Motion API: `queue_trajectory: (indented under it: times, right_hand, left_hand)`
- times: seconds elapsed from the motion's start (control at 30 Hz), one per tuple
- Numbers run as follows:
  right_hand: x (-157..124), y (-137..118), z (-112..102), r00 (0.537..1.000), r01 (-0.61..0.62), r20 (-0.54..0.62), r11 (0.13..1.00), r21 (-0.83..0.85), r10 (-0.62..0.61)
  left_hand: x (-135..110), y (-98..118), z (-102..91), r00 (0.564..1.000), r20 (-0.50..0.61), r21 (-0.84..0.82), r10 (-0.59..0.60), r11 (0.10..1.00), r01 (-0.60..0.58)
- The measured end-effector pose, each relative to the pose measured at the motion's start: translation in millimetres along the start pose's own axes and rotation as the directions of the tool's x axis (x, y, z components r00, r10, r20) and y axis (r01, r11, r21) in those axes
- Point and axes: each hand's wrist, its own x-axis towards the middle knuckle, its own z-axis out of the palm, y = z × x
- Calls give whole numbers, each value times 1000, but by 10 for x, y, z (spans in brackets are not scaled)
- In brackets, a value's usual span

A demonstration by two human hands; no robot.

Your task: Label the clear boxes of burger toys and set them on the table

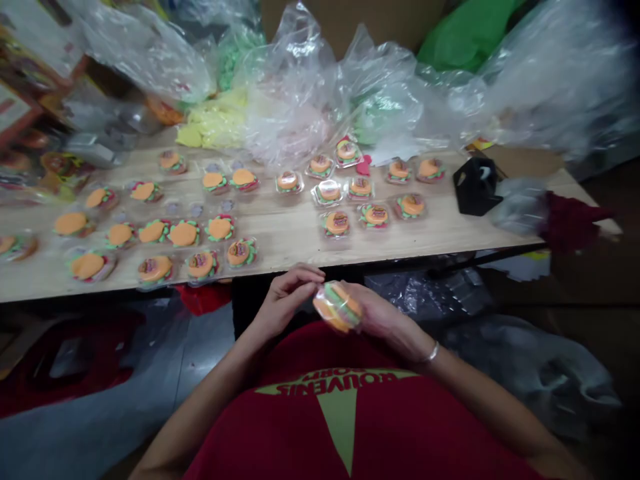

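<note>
Close to my chest, below the table edge, both hands meet around one burger-shaped toy (338, 307) with orange buns and green and red layers, in a clear wrapper. My right hand (385, 319) cups it from the right with fingers closed around it. My left hand (286, 297) pinches its left edge with curled fingers. On the wooden table (290, 233) lie several similar packed burger toys (200, 264), some in clear cases (329, 192).
Crumpled clear plastic bags (295, 100) with yellow and green pieces pile along the table's far side. A black tape dispenser (475, 185) stands at the right, beside a dark red cloth (570, 223). Plastic bags lie on the floor to the right.
</note>
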Motion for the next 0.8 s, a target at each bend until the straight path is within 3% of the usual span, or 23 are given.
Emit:
queue_trajectory:
  times: [0.1,0.17,0.27,0.37,0.5,0.63,0.73,0.8]
  right_hand:
    - [-43,-25,-59,969,148,-175,975,-167,-177]
    - [-44,-30,-90,927,204,-251,937,-283,-278]
    - [-19,-18,-150,961,138,-231,988,-74,-152]
    - [2,-11,-244,980,57,-196,983,176,-22]
    - [26,-42,-368,958,126,-282,961,245,-53]
    - [65,-3,-396,915,208,-397,926,315,-71]
    - [61,133,-297,888,233,-452,927,294,-80]
    - [50,218,-215,913,204,-398,949,241,-95]
  left_hand:
    - [-49,-7,26,966,36,-145,-257,955,259]
    - [-47,-60,71,941,-30,-153,-338,931,330]
    - [42,-135,142,931,-133,-85,-340,940,331]
    - [181,-132,195,936,-95,-57,-340,940,336]
    - [317,-68,291,944,-64,-27,-323,946,322]
    - [372,-118,421,930,-70,-164,-360,924,345]
    - [429,-235,489,910,-205,-248,-360,919,308]
    - [493,-277,516,899,-319,-243,-301,943,229]
